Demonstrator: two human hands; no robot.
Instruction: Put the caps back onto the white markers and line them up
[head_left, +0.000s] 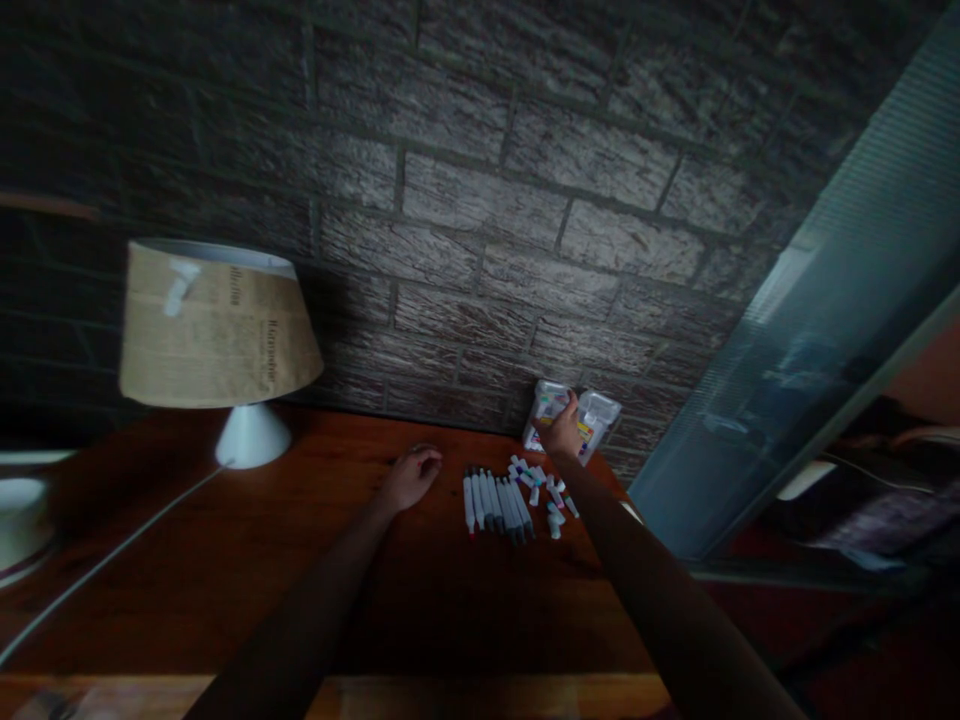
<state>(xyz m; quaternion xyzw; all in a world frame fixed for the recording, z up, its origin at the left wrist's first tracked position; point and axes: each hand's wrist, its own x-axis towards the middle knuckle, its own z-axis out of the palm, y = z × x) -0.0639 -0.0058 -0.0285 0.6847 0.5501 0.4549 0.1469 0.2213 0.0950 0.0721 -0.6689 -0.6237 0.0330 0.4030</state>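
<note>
At the back right of the table, my right hand [561, 436] is closed on a clear plastic case [598, 420] with a printed label, which stands against the wall. The hand covers part of the case, so its full shape is hidden. My left hand [415, 476] hovers over or rests on the wood, fingers loosely curled and nothing seen in them. Between both hands lies a row of white and grey markers [496, 502], side by side. Several loose white caps [534, 476] with coloured marks are scattered to the right of the row.
A lamp [221, 330] with a printed fabric shade stands on the left of the wooden table [322, 560], its cord [112, 565] running toward the front. A white cup-like object [22, 525] sits at the far left. Brick wall [480, 210] rises behind; a glass panel [780, 330] stands right.
</note>
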